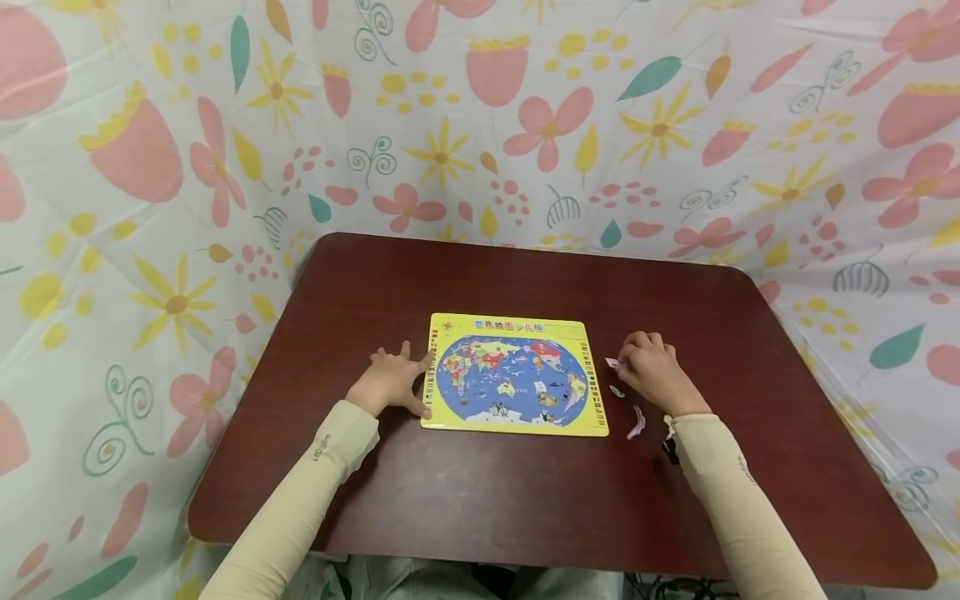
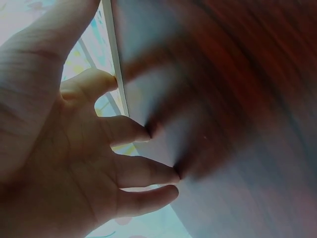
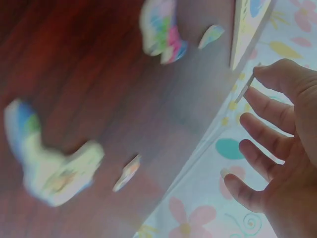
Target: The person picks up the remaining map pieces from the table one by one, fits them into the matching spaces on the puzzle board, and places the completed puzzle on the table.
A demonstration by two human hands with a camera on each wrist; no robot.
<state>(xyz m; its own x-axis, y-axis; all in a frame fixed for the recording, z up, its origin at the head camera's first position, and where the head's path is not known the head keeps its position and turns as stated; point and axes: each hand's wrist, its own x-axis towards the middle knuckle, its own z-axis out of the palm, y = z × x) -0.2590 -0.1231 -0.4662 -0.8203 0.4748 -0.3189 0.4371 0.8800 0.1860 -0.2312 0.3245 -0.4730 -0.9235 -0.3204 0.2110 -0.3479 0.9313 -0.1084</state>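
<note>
A yellow-bordered world map puzzle board [image 1: 517, 427] lies flat on the table. At its left edge my left hand [image 1: 390, 383] rests with fingers spread, the thumb near the lower corner. In the left wrist view, the fingers [image 2: 131, 130] reach the table beside the board's edge. To the right of the board, my right hand [image 1: 656, 371] pinches a thin puzzle piece [image 3: 243, 90] between thumb and index finger, seen edge-on in the right wrist view. Below that hand lie a small greenish piece [image 1: 617, 392] and a curved pinkish-purple piece [image 1: 636, 422].
The right wrist view shows several loose pieces on the dark wooden table [image 1: 525, 500], among them a large bent piece [image 3: 54, 173] and a small narrow one [image 3: 127, 172]. A flower-patterned cloth [image 1: 480, 125] hangs behind the table and along its sides.
</note>
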